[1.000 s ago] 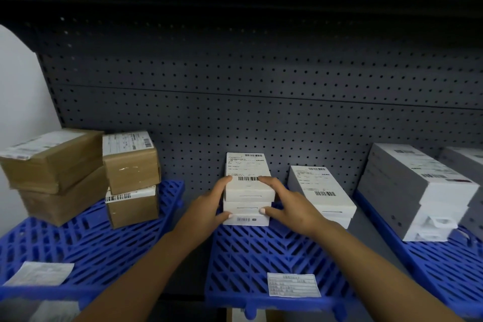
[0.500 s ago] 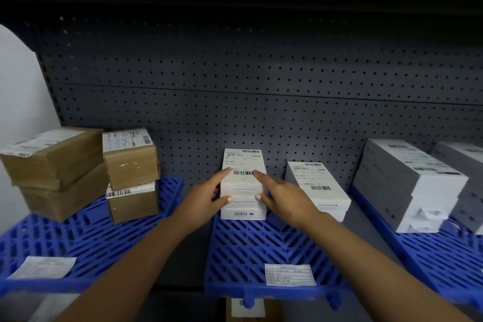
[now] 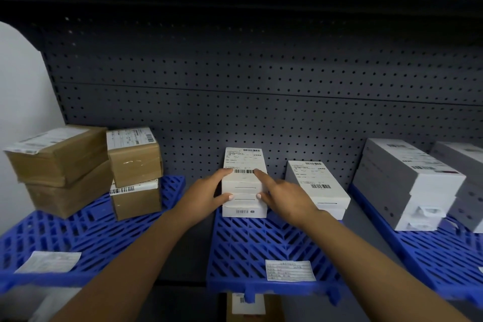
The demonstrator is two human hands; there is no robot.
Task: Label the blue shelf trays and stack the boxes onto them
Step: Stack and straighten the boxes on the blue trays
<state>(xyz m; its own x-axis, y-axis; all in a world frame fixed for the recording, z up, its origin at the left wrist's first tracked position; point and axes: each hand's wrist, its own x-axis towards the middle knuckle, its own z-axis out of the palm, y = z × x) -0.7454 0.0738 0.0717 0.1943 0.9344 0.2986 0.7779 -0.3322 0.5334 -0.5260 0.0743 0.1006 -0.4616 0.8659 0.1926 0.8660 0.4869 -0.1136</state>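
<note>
A stack of white boxes (image 3: 244,183) with barcode labels stands at the back left of the middle blue tray (image 3: 261,243). My left hand (image 3: 209,196) holds the stack's left side, index finger on the top box and thumb on the front. On the right side my right hand (image 3: 285,196) holds it the same way. A second, lower stack of white boxes (image 3: 316,185) sits just to the right on the same tray. A white paper label (image 3: 290,270) lies at this tray's front edge.
The left blue tray (image 3: 91,230) carries several brown cardboard boxes (image 3: 134,157) and a paper label (image 3: 49,261). The right blue tray (image 3: 431,256) holds large grey-white boxes (image 3: 407,183). A perforated dark panel (image 3: 261,112) closes the back. A labelled brown box (image 3: 245,303) shows below the shelf.
The white stack has slid back toward the perforated panel, and the top box now sits squarely on the ones below. Both hands moved with it and stay on its sides.
</note>
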